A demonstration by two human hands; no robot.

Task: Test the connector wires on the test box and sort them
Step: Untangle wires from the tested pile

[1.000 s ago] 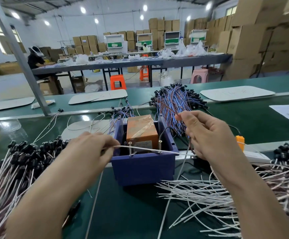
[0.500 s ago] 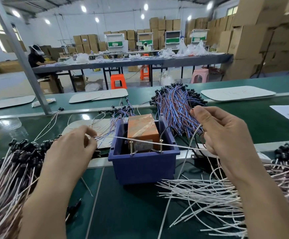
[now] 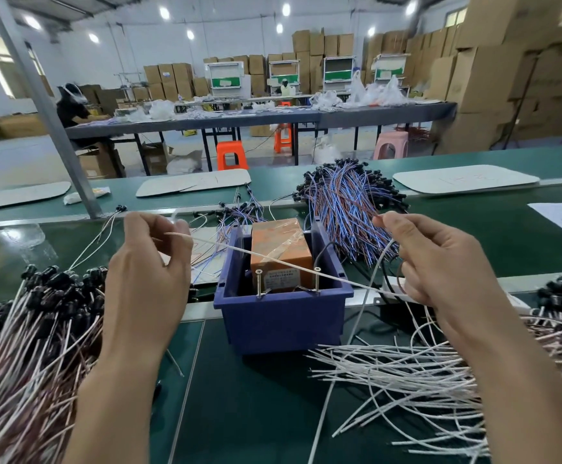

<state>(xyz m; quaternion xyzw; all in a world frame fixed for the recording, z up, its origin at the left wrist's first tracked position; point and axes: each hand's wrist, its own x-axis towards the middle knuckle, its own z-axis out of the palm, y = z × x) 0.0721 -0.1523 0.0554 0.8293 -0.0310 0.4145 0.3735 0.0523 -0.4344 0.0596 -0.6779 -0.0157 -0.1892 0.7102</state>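
Note:
A blue bin (image 3: 283, 316) at the middle of the green bench holds an orange test box (image 3: 279, 249), with two upright metal screws (image 3: 317, 279) on the bin's front rim. A white connector wire (image 3: 272, 259) stretches across above the bin, close over the right screw. My left hand (image 3: 149, 272) pinches its left end, raised left of the bin. My right hand (image 3: 440, 262) grips its right part and a second white wire hanging down.
Black-capped white and brown wires (image 3: 28, 346) are heaped at the left. Loose white wires (image 3: 406, 380) spread at the lower right. Blue and red wires (image 3: 346, 209) lie behind the bin. A metal post (image 3: 41, 105) stands at the far left. White paper (image 3: 561, 216) lies right.
Both hands have risen and moved apart, my left hand going up and away from the bin's front. The white wire now slants above the screws instead of lying low across them.

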